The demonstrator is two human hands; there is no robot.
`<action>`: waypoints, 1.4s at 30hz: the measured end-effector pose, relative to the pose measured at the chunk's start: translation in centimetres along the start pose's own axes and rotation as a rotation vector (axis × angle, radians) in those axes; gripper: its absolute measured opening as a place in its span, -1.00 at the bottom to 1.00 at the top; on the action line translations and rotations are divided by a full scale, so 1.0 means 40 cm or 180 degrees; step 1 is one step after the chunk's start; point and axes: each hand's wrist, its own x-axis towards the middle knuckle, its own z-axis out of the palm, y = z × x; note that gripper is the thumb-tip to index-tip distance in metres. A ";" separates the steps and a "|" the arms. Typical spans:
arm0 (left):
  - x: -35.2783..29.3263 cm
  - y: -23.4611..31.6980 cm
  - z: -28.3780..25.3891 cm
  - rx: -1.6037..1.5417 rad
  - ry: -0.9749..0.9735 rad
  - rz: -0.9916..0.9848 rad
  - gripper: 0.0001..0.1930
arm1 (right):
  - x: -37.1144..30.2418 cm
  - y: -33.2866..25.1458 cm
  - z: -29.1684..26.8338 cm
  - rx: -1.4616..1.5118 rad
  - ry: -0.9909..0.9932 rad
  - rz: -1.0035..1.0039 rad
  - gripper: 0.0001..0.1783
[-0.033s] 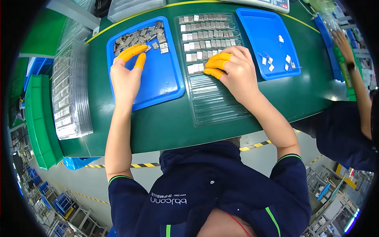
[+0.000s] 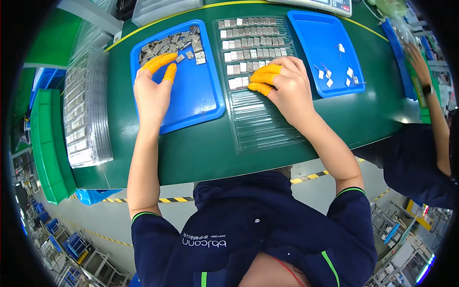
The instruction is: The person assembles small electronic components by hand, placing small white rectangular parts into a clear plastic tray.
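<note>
Watching from my end, I'd call it roughly halfway: in the clear tray (image 2: 265, 125) at centre frame, five upper rows carry small metal parts (image 2: 165, 46), a sixth has some at its left end, and the slots below are bare. My right hand (image 2: 290, 88) has its fingertips bunched at that sixth row, but I can't tell if they're gripping anything. Left hand (image 2: 151, 91) is spread, finger and thumb apart, over the blue tray (image 2: 196, 104) at upper left, where loose parts are heaped toward the far end, so plenty left. The other blue tray (image 2: 318, 26), upper right, has a few scattered white pieces (image 2: 329, 82) with thin wires.
</note>
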 end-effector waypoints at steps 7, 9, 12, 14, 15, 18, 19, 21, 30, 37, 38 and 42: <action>0.010 0.022 0.008 0.1698 0.0139 0.0607 -0.66 | 0.048 0.084 -0.080 0.0124 0.0694 0.0829 -0.84; 0.016 0.023 0.005 0.1643 0.0030 0.0789 -0.64 | 0.063 0.114 -0.133 0.0139 0.0370 0.1391 -0.82; -0.001 0.048 0.011 0.1770 -0.0135 0.1221 -0.65 | 0.024 0.245 -0.167 0.0294 -0.0216 0.1757 -0.75; -0.018 0.056 0.017 0.1815 -0.0176 0.1292 -0.66 | -0.007 0.279 -0.186 0.0595 -0.0835 0.2012 -0.71; -0.027 0.052 0.012 0.1936 -0.0160 0.1258 -0.68 | 0.009 0.252 -0.205 0.0495 -0.1404 0.2668 -0.69; -0.031 0.064 0.013 0.1988 -0.0171 0.1162 -0.72 | -0.016 0.236 -0.222 0.0382 -0.1362 0.2318 -0.66; -0.030 0.068 0.013 0.1927 -0.0178 0.1072 -0.74 | -0.015 0.226 -0.230 0.0248 -0.1435 0.2285 -0.66; -0.025 0.063 0.018 0.1804 -0.0293 0.0835 -0.79 | -0.018 0.218 -0.230 0.0125 -0.1504 0.2260 -0.66; -0.027 0.054 0.032 0.0765 -0.0246 -0.0173 -0.81 | -0.001 0.210 -0.208 0.0170 -0.1446 0.2239 -0.75; -0.023 0.047 0.007 -0.1698 -0.0278 -0.0305 -0.78 | 0.000 0.228 -0.197 0.1646 -0.0485 0.2513 -0.68; -0.026 0.060 0.002 -0.1817 -0.0421 -0.0542 -0.77 | 0.004 0.228 -0.197 0.1949 -0.0249 0.2559 -0.70; -0.032 0.074 0.006 -0.2001 -0.0683 -0.0905 -0.75 | 0.036 0.162 -0.185 0.2677 0.0366 0.2369 -0.70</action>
